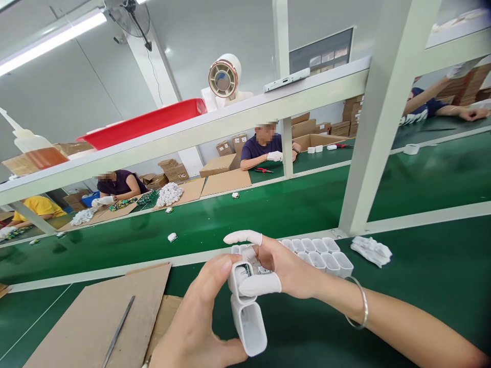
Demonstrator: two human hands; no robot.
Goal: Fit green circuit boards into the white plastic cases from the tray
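Note:
Two white plastic housings (253, 329) are held end to end by my left hand (207, 312), its fingers along their left side and its thumb near the lower end. The upper housing has a small white and green part (241, 274) inside its opening; the lower one looks hollow. My right hand (284, 266) wears white finger covers. Its thumb reaches to the opening of the upper housing, while the index finger stretches out above. Whether its other fingers grip anything is hidden. Behind it stand rows of white housings (320, 260), open side up.
Brown cardboard (88, 317) with a metal tool (118, 329) lies at the left. White gloves (371, 250) rest at the right. A green conveyor (207, 220) carries small white parts. Shelf posts (378, 128) rise beyond it. Several people sit opposite.

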